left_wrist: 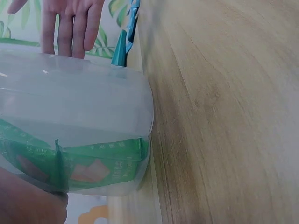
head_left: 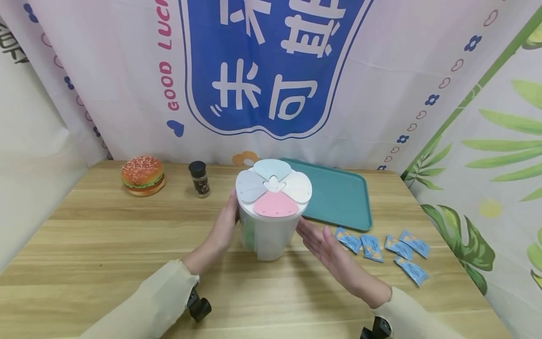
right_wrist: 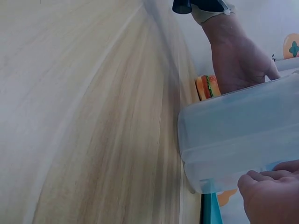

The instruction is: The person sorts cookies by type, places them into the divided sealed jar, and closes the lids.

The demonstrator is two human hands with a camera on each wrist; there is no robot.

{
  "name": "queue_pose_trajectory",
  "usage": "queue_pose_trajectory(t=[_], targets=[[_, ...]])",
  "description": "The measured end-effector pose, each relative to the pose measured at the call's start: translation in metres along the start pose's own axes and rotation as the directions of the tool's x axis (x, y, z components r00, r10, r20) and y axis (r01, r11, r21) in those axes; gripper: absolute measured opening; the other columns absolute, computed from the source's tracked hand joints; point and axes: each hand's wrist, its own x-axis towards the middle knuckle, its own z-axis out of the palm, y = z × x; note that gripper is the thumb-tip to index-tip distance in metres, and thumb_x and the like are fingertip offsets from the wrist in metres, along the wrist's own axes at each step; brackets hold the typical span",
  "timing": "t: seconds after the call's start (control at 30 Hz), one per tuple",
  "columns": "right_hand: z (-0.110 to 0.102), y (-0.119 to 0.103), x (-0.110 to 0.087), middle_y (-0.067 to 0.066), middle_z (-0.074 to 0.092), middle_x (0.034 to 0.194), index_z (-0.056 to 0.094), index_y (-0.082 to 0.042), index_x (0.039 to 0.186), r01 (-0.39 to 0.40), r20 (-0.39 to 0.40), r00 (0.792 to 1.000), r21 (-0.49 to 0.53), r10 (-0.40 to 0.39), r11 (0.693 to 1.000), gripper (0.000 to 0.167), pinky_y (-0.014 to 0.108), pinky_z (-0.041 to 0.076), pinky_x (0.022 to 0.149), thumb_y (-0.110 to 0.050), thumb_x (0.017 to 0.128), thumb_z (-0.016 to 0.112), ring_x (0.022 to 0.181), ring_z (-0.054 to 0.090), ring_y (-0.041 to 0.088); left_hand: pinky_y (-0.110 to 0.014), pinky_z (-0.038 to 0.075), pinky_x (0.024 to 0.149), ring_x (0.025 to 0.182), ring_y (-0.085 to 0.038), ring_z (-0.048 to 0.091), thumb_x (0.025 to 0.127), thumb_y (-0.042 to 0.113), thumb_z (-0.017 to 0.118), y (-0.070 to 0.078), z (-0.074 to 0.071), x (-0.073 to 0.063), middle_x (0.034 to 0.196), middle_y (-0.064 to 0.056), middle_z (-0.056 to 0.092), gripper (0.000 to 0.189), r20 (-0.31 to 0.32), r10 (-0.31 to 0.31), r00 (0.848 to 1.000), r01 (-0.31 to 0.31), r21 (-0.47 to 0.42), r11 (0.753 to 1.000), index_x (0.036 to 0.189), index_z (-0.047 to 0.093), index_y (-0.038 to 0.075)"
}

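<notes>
A translucent plastic canister (head_left: 273, 235) stands between both hands, topped by a petal lid (head_left: 275, 190) in pink, white, pale blue and lavender. Through its wall show green packets (left_wrist: 100, 163) on the left side. My left hand (head_left: 218, 238) lies along the canister's left side, thumb near the lid rim; most of its fingers are hidden. On the other side, my right hand (head_left: 328, 254) has straight fingers with the tips beside or against the wall; contact is hard to tell. The left wrist view shows this right hand (left_wrist: 72, 23) spread behind the canister.
Behind the canister lies a teal tray (head_left: 338, 195). Several blue snack packets (head_left: 372, 247) are scattered right of the right hand. A toy hamburger (head_left: 143, 175) and a black-capped spice jar (head_left: 199, 179) stand at the back left. A printed curtain (head_left: 139, 94) hangs along the table's rear edge.
</notes>
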Motion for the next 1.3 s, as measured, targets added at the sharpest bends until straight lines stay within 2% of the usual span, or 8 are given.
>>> queue_pose_trajectory(t=[0.37, 0.5, 0.63, 0.8, 1.0, 1.17, 1.23, 1.3], targets=[[-0.001, -0.001, 0.002, 0.027, 0.006, 0.174, 0.006, 0.007, 0.165, -0.028, -0.058, 0.998, -0.003, 0.028, 1.000, 0.078, 0.007, 0.027, 0.120, -0.051, 0.113, 0.004, 0.162, 0.004, 0.046, -0.055, 0.015, 0.136, 0.165, -0.035, 0.016, 0.107, 0.066, 0.001, -0.004, 0.000, -0.001, 0.178, -0.010, 0.009, 0.081, 0.007, -0.037, 0.999, 0.037, -0.007, 0.999, 0.169, 0.006, 0.014], [-0.005, -0.003, 0.006, 0.027, 0.017, 0.173, 0.016, 0.009, 0.163, -0.057, -0.125, 0.991, -0.023, 0.054, 0.998, 0.079, 0.025, 0.027, 0.129, -0.052, 0.113, 0.008, 0.162, 0.015, 0.045, -0.056, 0.019, 0.135, 0.163, -0.038, 0.023, 0.110, 0.060, 0.003, -0.002, -0.006, -0.003, 0.175, -0.018, 0.019, 0.079, -0.015, -0.030, 0.999, 0.031, 0.013, 0.999, 0.168, 0.013, 0.008], [-0.012, -0.004, 0.010, 0.028, 0.034, 0.167, 0.028, 0.007, 0.160, -0.050, -0.249, 0.968, -0.146, 0.013, 0.988, 0.071, 0.041, 0.030, 0.130, -0.046, 0.115, 0.015, 0.157, 0.032, 0.045, -0.059, 0.028, 0.131, 0.155, -0.043, 0.037, 0.115, 0.046, 0.010, 0.005, -0.013, -0.003, 0.166, -0.027, 0.036, 0.069, -0.095, 0.109, 0.990, -0.104, 0.055, 0.993, 0.162, 0.028, -0.001], [-0.027, -0.016, 0.015, 0.030, 0.050, 0.154, 0.038, 0.006, 0.155, 0.103, -0.415, 0.874, -0.347, -0.251, 0.932, 0.047, 0.017, 0.045, 0.117, -0.019, 0.115, 0.035, 0.144, 0.054, 0.027, -0.057, 0.034, 0.129, 0.152, -0.036, 0.044, 0.116, 0.033, 0.025, 0.018, -0.019, -0.006, 0.163, -0.019, 0.046, 0.053, -0.156, 0.339, 0.928, -0.319, 0.138, 0.938, 0.160, 0.040, 0.006], [-0.039, -0.046, 0.019, 0.023, 0.054, 0.153, 0.050, 0.005, 0.148, 0.314, -0.316, 0.746, -0.610, -0.587, 0.727, 0.046, 0.018, 0.040, 0.123, 0.008, 0.102, 0.053, 0.145, 0.051, 0.008, -0.032, 0.039, 0.128, 0.151, -0.028, 0.048, 0.112, 0.012, 0.039, 0.032, -0.020, -0.014, 0.159, -0.012, 0.053, 0.043, -0.118, 0.600, 0.791, -0.546, 0.305, 0.780, 0.152, 0.052, 0.005], [-0.034, -0.066, 0.026, 0.015, 0.058, 0.154, 0.058, -0.004, 0.145, 0.341, -0.092, 0.778, -0.770, -0.622, 0.540, 0.054, 0.028, 0.039, 0.128, 0.005, 0.094, 0.071, 0.150, 0.049, 0.018, -0.027, 0.036, 0.129, 0.146, -0.033, 0.053, 0.107, 0.015, 0.050, 0.039, -0.019, -0.020, 0.153, -0.015, 0.059, 0.042, 0.022, 0.772, 0.635, -0.686, 0.476, 0.550, 0.146, 0.058, 0.002], [-0.029, -0.070, 0.030, 0.014, 0.061, 0.152, 0.061, -0.005, 0.144, 0.359, -0.009, 0.800, -0.794, -0.600, 0.490, 0.055, 0.029, 0.039, 0.128, 0.003, 0.092, 0.075, 0.150, 0.050, 0.023, -0.034, 0.035, 0.130, 0.145, -0.033, 0.054, 0.108, 0.023, 0.054, 0.042, -0.018, -0.024, 0.151, -0.014, 0.061, 0.042, 0.114, 0.792, 0.600, -0.699, 0.556, 0.449, 0.144, 0.061, 0.003], [-0.025, -0.071, 0.035, 0.011, 0.063, 0.149, 0.063, -0.007, 0.142, 0.381, 0.059, 0.814, -0.805, -0.578, 0.455, 0.053, 0.030, 0.039, 0.128, 0.000, 0.091, 0.077, 0.148, 0.052, 0.025, -0.039, 0.034, 0.131, 0.145, -0.031, 0.055, 0.108, 0.031, 0.057, 0.045, -0.018, -0.029, 0.149, -0.012, 0.063, 0.043, 0.191, 0.782, 0.593, -0.696, 0.610, 0.378, 0.142, 0.064, 0.006]])
